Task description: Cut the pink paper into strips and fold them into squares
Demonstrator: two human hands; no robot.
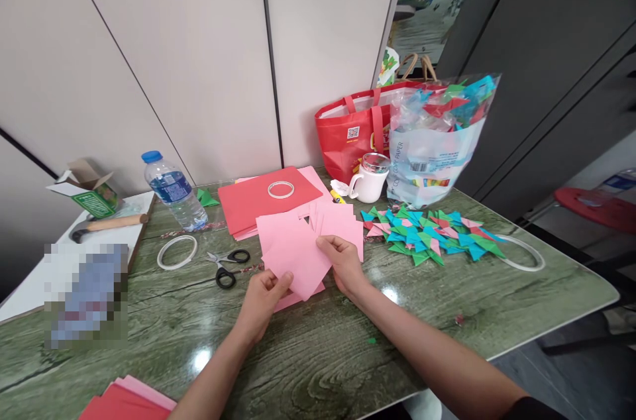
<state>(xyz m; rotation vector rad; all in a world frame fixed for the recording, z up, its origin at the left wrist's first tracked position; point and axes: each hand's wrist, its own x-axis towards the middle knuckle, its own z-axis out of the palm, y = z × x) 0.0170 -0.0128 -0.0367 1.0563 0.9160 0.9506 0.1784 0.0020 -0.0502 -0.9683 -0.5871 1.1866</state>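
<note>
A pink square of paper point(297, 262) is held up between my two hands, tilted over other pink sheets point(342, 228) that lie fanned on the table. My left hand point(265, 297) pinches its lower left edge, thumb on top. At its upper right corner, my right hand point(342, 261) grips it between thumb and fingers. Black-handled scissors point(226, 269) lie partly spread to the left of the paper. Behind the pink sheets is a stack of red paper point(248, 205) with a roll of narrow tape point(281, 190) on it.
Folded paper triangles point(432, 234) in several colours cover the right side, near a white ring point(527, 253). Behind stand a white mug point(370, 181), a red bag point(342, 142) and a filled plastic bag point(422, 165). To the left are a water bottle point(173, 191), another ring point(177, 252) and a hammer point(109, 224).
</note>
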